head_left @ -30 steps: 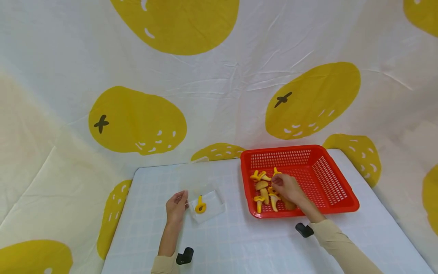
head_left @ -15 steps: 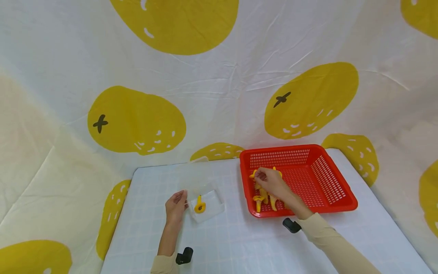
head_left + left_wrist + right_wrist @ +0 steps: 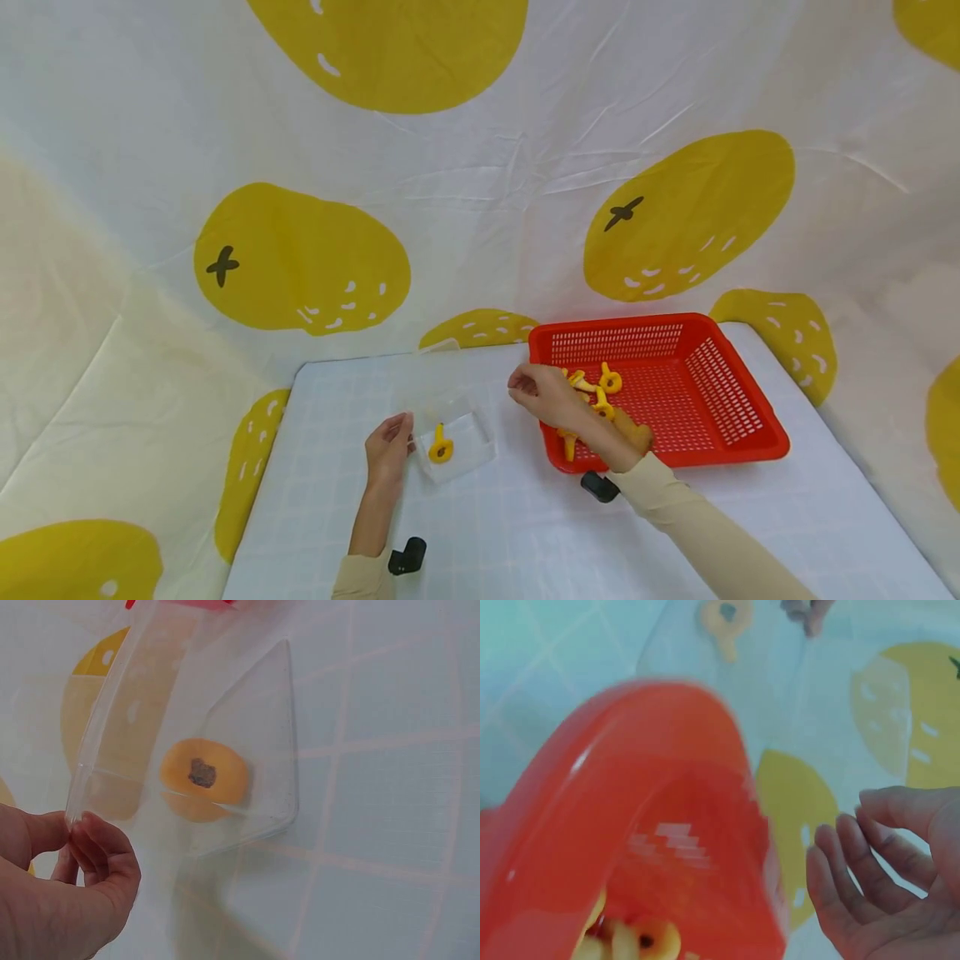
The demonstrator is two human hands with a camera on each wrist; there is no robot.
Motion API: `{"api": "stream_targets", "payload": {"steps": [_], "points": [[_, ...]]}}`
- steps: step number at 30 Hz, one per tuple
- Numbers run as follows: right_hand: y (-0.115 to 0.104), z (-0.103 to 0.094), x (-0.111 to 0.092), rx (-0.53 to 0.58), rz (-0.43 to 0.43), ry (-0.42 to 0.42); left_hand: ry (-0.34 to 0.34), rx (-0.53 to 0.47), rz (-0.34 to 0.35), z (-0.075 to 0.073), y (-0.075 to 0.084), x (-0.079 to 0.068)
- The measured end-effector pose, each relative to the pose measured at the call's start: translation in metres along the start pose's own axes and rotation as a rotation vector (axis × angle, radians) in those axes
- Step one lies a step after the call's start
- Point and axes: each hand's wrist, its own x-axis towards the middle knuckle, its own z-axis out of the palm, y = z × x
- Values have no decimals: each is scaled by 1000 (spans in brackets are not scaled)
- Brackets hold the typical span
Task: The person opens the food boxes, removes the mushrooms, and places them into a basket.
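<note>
My left hand (image 3: 387, 446) pinches the left edge of a clear plastic clamshell container (image 3: 480, 457), between thumb and fingers in the left wrist view. The container's transparent lid stands raised at the back. One yellow chanterelle mushroom (image 3: 441, 448) lies inside, its dark-centred cap (image 3: 202, 761) seen through the plastic. My right hand (image 3: 551, 396) hovers over the left rim of a red plastic basket (image 3: 742, 396). Its fingers (image 3: 840, 874) are loosely curved, and nothing shows between them in the right wrist view. Several yellow mushrooms (image 3: 610, 381) lie in the basket's left part, some hidden by my right arm.
A brownish mushroom (image 3: 633, 432) lies near the basket's front wall. The white table (image 3: 480, 542) has a faint checked cover. Behind it hangs a white cloth (image 3: 480, 250) printed with yellow fruit. Black wrist cameras sit at both cuffs.
My right hand has moved left, from above the mushrooms to the basket's left rim, uncovering some mushrooms. My left hand and the container stay in place.
</note>
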Motion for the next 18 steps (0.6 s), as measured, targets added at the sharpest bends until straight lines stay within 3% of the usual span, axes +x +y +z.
{"api": "stream_targets", "payload": {"steps": [7,18], "points": [[-12,21,10,17,-70,-97,-1,-2,4,-1,0,1],[-17,60,18,40,-78,-234,-4,-37,27,-1,-2,2]]}}
